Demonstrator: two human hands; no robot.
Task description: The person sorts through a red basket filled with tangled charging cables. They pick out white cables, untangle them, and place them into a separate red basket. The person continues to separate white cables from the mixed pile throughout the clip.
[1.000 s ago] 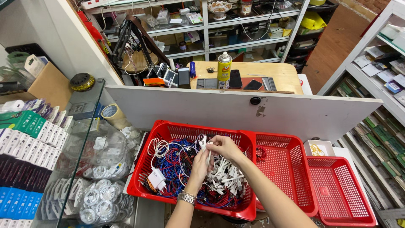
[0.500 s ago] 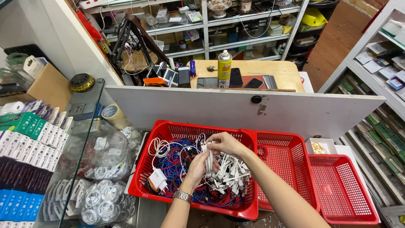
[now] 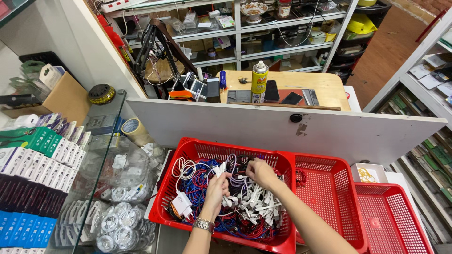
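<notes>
A red plastic basket in front of me is full of tangled cables, white, blue and red, with a white charger plug at its left side. My left hand, a metal watch on its wrist, grips a white cable over the middle of the basket. My right hand pinches the same bundle of white cable a little higher and to the right. Both hands are over the pile, close together.
Two more red baskets stand to the right. A glass counter with bagged cables and boxed goods lies to the left, with a tape roll. A white board crosses ahead; beyond it a wooden desk holds a spray can.
Both hands have shifted slightly within the basket, working the white cables; the right hand has moved up toward the far rim. The baskets have stayed in place.
</notes>
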